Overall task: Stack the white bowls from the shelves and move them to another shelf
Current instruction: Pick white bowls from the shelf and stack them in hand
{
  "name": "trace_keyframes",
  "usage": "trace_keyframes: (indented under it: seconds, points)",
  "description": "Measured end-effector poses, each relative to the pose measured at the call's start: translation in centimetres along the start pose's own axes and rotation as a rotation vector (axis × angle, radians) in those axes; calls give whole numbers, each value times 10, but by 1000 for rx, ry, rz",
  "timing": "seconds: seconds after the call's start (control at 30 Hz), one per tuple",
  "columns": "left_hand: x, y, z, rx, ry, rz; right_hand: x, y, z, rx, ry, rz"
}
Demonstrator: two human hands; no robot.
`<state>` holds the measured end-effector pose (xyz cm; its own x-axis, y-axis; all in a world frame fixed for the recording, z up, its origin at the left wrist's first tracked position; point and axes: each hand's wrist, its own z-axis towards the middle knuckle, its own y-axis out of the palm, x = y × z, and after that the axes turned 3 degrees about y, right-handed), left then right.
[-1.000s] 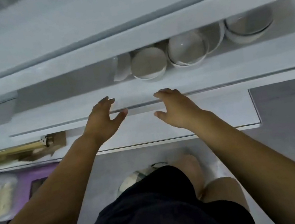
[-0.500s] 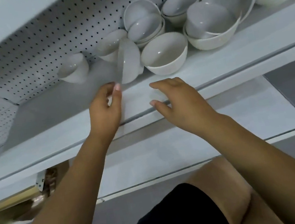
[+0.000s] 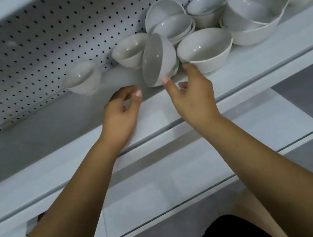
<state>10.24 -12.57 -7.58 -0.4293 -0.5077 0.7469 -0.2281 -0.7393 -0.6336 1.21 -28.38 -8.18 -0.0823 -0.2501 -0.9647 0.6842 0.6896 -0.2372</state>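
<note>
Several white bowls crowd the right part of a white shelf (image 3: 276,46). One bowl (image 3: 153,62) stands tilted on its side at the front, leaning on another bowl (image 3: 128,49). An upright bowl (image 3: 205,48) sits to its right, and a small bowl (image 3: 83,78) stands alone at the left. My right hand (image 3: 191,95) reaches between them: its index fingertip touches the tilted bowl's lower rim, its thumb is at the upright bowl's edge. My left hand (image 3: 123,112) hovers just below and left of the tilted bowl, fingers loosely curled, holding nothing.
Behind stand nested small bowls (image 3: 172,25), another bowl (image 3: 206,5) and large nested bowls (image 3: 256,4). A pegboard wall (image 3: 32,35) backs the shelf. A lower white shelf (image 3: 201,164) juts out beneath my arms. My knee and dark shorts (image 3: 230,234) are at the bottom.
The view has dropped from above the shelves to level with the bowl shelf. Both hands moved forward over the shelf edge; my right index finger now touches the tilted bowl.
</note>
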Motion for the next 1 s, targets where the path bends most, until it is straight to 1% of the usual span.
trace_keyframes:
  seconds: [0.1,0.2,0.37,0.5,0.63,0.7,0.8,0.87,0.93,1.0]
  points:
    - [2,0,9,-101,107,47,-3,7,3,68,9,-15]
    - [0,-6,14,-128,179,120,-5,15,5,100,15,-17]
    - [-4,-20,24,-175,167,154,-14,23,8,146,15,-19]
    - [-7,-26,35,-214,158,70,-17,30,10,205,34,-7]
    - [-16,-26,45,-239,199,-9,-16,34,14,246,60,26]
    - [-26,-25,47,-235,187,-40,-13,37,18,232,80,88]
    - [-46,-25,50,-173,126,-159,-12,36,18,197,98,142]
    - [-53,-27,54,-133,145,-228,-13,33,19,175,114,211]
    - [-57,-30,57,-155,159,-291,-16,30,19,161,167,319]
    - [-58,-33,57,-231,194,-323,-20,28,18,136,233,408]
